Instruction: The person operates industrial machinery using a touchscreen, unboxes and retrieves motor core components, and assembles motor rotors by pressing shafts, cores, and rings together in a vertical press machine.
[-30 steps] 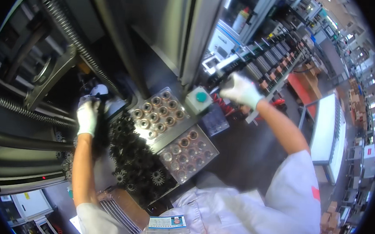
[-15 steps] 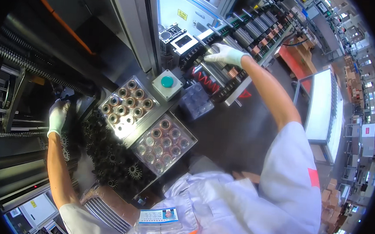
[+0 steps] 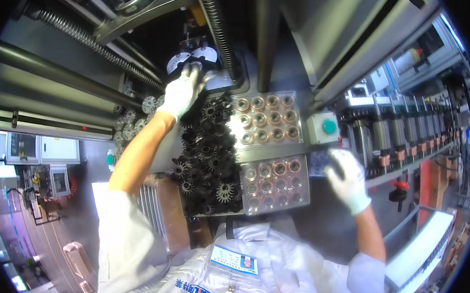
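**Left hand (image 3: 181, 95) at the white discs (image 3: 204, 54); right hand (image 3: 349, 179) free, off the right edge of the lower tray (image 3: 305, 190)**

Left: gloved, fingers long and slightly parted, tips at a small round part (image 3: 196, 66) between the two discs. Touch probable; whether it is gripped, cannot tell. Part lies inside the machine, beyond the far edge of the heap of black toothed pieces (image 3: 207, 150).

Right: gloved, half open, thumb apart from bent fingers, nothing seen in it; some blur. Nearest: a clear box (image 3: 316, 164) just beside the fingers, and the grey button box (image 3: 316, 137) past it.

Handling (judgement): tight spot, so fingertips rather than palm. Even pressure about the part should prevent tilting. Glove best held clear of the coiled spring (image 3: 216, 25); right fingers best away from the green button (image 3: 329, 126) with the left hand inside.

Surface: heap loose, running along the left edges of both trays. Upper tray (image 3: 298, 104) carries copper-coloured rings in rows; glare at its left edge. Metal ledge (image 3: 272, 154) shows between the trays, button box at its right end. Cardboard box (image 3: 172, 218) by the heap's near left corner.

Room: rack of shafts (image 3: 393, 138) at right, white cabinet (image 3: 60, 149) far left.
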Demonstrator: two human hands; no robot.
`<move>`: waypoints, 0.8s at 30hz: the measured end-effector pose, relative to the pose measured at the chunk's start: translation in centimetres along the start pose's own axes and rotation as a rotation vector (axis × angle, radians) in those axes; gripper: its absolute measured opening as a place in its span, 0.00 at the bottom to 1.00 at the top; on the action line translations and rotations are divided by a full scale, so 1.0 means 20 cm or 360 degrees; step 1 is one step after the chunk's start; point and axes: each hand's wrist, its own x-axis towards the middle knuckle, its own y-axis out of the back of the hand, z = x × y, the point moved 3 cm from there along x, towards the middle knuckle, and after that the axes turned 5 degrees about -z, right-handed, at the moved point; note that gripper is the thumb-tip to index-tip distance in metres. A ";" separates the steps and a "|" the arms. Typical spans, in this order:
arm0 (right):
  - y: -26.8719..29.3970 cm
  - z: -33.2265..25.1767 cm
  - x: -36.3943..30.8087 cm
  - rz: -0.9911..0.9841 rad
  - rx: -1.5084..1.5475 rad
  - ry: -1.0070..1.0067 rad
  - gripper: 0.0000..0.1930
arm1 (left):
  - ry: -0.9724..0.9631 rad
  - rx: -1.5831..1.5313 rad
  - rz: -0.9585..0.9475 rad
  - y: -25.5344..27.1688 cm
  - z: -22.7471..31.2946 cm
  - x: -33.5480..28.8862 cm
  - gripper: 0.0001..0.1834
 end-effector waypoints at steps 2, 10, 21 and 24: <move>-0.09 -0.10 0.02 -0.0030 0.0094 0.0094 0.18 | -0.0050 0.0002 -0.0112 0.02 -0.03 0.00 0.31; -0.48 -0.53 0.33 -0.0396 0.0344 0.0332 0.21 | -0.0024 0.0007 -0.0092 0.06 -0.08 -0.02 0.27; -0.70 -0.70 0.43 -0.0511 -0.0146 0.0818 0.13 | 0.0694 -0.0031 0.0245 0.39 -0.69 -1.56 0.16; -0.59 -0.76 0.43 -0.0572 0.0035 0.0659 0.10 | 0.0701 -0.0309 0.0557 0.49 -0.55 -1.42 0.16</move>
